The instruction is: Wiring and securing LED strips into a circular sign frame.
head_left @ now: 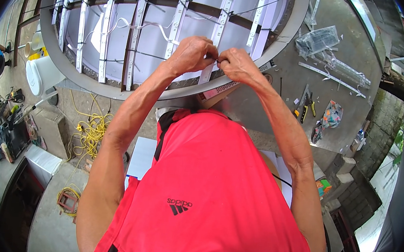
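Strip (219,29) is lying across the near right of the round frame (89,81); left hand (192,54) and right hand (239,65) are meeting over it, both apparently pinching one dark tie (217,63), two-handed probably for tension. About eight strips are running side by side across one bar (203,8), likely for even spacing. One rag (332,114) and one pliers (312,108) are lying right, probably for easy reach

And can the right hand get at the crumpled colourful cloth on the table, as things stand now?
Probably yes, but the right hand is busy at the light strip; once free, it would find the cloth uncovered on its own side, with tools beside it.
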Tool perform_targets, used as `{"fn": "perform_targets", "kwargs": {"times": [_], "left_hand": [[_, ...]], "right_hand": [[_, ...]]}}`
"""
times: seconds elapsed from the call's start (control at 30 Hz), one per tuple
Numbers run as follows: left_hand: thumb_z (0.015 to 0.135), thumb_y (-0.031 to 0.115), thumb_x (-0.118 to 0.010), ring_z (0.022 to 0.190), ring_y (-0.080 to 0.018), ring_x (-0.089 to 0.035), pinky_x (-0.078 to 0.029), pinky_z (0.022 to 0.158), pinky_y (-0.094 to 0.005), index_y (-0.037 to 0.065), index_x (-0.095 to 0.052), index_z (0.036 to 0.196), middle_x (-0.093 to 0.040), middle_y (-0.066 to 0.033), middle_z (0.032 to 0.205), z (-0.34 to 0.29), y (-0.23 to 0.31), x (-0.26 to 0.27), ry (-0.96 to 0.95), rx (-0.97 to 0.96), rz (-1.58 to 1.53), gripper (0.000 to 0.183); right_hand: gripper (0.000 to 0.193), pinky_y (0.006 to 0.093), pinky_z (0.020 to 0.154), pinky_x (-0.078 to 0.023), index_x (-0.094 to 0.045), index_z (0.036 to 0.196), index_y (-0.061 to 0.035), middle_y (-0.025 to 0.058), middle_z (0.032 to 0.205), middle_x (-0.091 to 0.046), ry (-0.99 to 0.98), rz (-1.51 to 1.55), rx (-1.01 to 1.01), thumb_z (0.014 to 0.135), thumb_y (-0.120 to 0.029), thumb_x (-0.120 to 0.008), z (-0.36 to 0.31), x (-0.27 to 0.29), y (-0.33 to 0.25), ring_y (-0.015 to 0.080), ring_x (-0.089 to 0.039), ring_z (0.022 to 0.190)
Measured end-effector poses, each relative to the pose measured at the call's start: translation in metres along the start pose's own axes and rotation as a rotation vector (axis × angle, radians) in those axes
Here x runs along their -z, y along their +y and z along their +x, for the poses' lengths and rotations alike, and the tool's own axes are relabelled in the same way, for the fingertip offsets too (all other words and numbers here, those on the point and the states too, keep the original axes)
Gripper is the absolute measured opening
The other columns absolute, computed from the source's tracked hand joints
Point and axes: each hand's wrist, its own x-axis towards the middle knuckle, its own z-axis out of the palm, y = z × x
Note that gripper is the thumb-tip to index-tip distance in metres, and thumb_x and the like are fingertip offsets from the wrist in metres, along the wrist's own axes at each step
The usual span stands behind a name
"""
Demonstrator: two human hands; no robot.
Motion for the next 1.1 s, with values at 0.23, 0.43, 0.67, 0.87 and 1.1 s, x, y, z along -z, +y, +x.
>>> {"fn": "perform_targets", "kwargs": {"times": [0.23,0.43,0.67,0.87,1.1], "left_hand": [[0.066,0.009,-0.075,0.078,-0.029,-0.064,-0.051,0.07,-0.0396,0.008,-0.074,0.078,-0.066,-0.0083,0.075,0.002,0.004,0.006,-0.022,-0.014,0.002,0.012],[0.068,0.006,-0.075,0.078,-0.029,-0.063,-0.051,0.071,-0.0398,0.006,-0.074,0.081,-0.067,-0.0082,0.078,0.006,0.002,0.008,-0.051,-0.047,-0.001,0.014],[0.077,0.0,-0.067,0.081,-0.0241,-0.068,-0.054,0.074,-0.0342,0.004,-0.073,0.099,-0.071,-0.0118,0.088,0.014,0.044,0.02,0.189,0.077,-0.241,0.023],[0.091,0.004,-0.064,0.089,-0.0175,-0.069,-0.055,0.081,-0.0294,-0.003,-0.062,0.121,-0.071,-0.0103,0.102,0.036,0.07,0.007,0.152,0.356,-0.775,0.03],[0.092,0.001,-0.06,0.105,-0.0219,-0.066,-0.053,0.091,-0.0315,-0.006,-0.053,0.13,-0.065,-0.014,0.117,0.059,0.078,-0.007,0.243,0.241,-0.506,0.04]], "right_hand": [[0.026,0.0509,0.08,-0.052,-0.074,0.084,-0.0019,0.0261,0.085,-0.068,0.013,0.138,-0.051,0.075,-0.013,-0.051,-0.003,-0.003,-0.003,0.0447,-0.066,0.083],[0.023,0.0517,0.079,-0.052,-0.073,0.086,-0.0003,0.0265,0.083,-0.068,0.004,0.101,-0.043,0.079,-0.011,-0.054,-0.005,-0.002,-0.002,0.0461,-0.066,0.083],[0.017,0.0415,0.078,-0.05,-0.065,0.103,-0.0015,0.0147,0.088,-0.062,0.615,-0.059,0.407,0.093,-0.012,-0.056,-0.091,0.058,-0.012,0.0329,-0.059,0.084],[0.016,0.0267,0.057,-0.045,-0.067,0.107,-0.0006,0.0052,0.081,-0.06,0.774,0.392,-0.029,0.094,-0.007,-0.06,-0.193,0.071,0.048,0.0119,-0.056,0.063],[0.018,0.0279,0.06,-0.048,-0.068,0.105,0.0001,0.0056,0.08,-0.062,0.894,0.644,-0.369,0.095,-0.011,-0.058,-0.234,-0.015,0.132,0.014,-0.059,0.064]]}}
